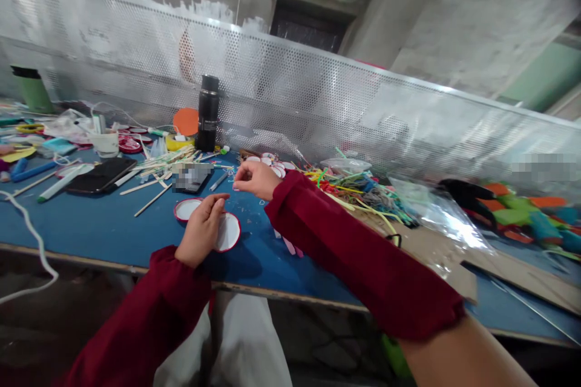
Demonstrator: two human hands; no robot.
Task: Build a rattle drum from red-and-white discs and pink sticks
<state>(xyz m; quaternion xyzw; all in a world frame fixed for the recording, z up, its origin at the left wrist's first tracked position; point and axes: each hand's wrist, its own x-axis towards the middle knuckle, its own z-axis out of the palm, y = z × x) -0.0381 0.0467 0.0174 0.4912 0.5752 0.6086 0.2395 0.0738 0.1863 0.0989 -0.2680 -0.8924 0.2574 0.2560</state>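
Observation:
My left hand point(201, 231) is closed on a white round disc with a red rim point(229, 232), just above the blue tabletop. A second white, red-rimmed disc point(186, 209) shows behind the same hand; I cannot tell whether the two are joined. My right hand point(258, 179) is raised a little farther off, thumb and fingertips brought together in a pinch. Whatever lies between those fingertips is too small to make out. Several more small white discs point(272, 162) lie partly hidden behind my right hand.
Wooden sticks point(157, 163), a phone point(100, 176) and a black bottle point(207, 113) stand or lie on the left. Colourful cords point(363, 184) and clear plastic bags point(440, 217) are heaped on the right. A perforated metal panel point(290, 84) borders the table's back.

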